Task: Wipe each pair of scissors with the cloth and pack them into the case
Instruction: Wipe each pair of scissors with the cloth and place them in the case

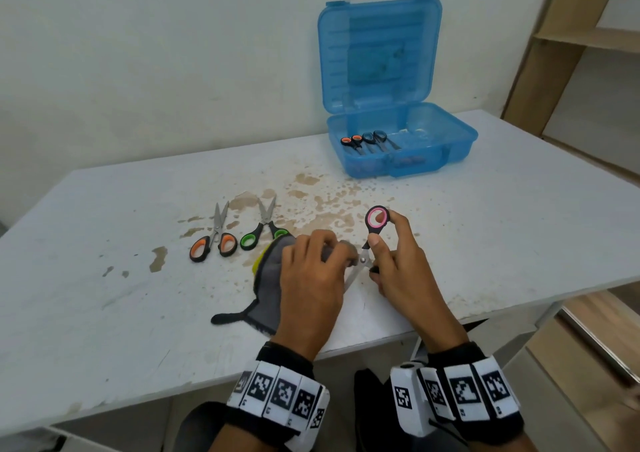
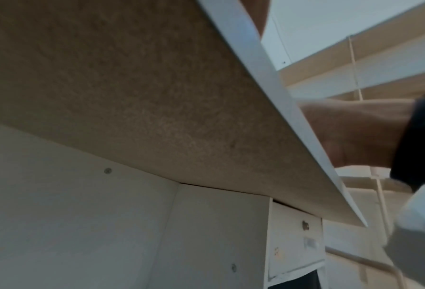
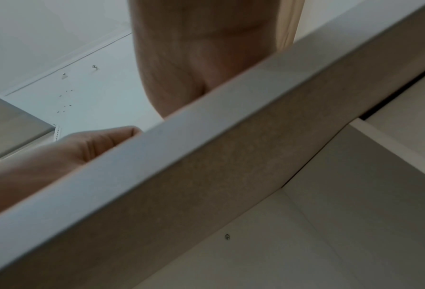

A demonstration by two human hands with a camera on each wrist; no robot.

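Head view: the right hand [image 1: 398, 264] holds the pink-handled scissors [image 1: 372, 240] above the near edge of the white surface [image 1: 502, 226]. Grip closed on the handles: thumb pressed on the black shank just below the upper pink ring, forefinger behind that ring, remaining fingers curled around the lower handle, which is mostly hidden. Scissors stand tilted, upper ring pointing away from the person, blades [image 1: 353, 276] angled down toward the left hand.

The left hand [image 1: 311, 275] holds the grey cloth [image 1: 273, 271]; grip closed, fingers curled with the cloth bunched around the blades just beside the pivot screw. The rest of the cloth lies on the surface under the hand, with a yellow edge showing at the far side and a black loop at the near-left corner.

Left of the cloth, flat on the surface: orange-handled scissors [image 1: 213, 240] and green-handled scissors [image 1: 263, 231], side by side, tips pointing away. One green handle touches or is overlapped by the cloth; cannot tell which.

Blue case [image 1: 405, 160] stands open at the far right of the surface, lid upright near the wall. Inside, two pairs lie side by side: one with orange-lined handles [image 1: 351, 141], one with blue-grey handles [image 1: 375, 138].

Brown stains are scattered across the middle of the surface.

Wrist views: both show only the underside and front edge of the surface, with part of a forearm above; the grips are not visible there.
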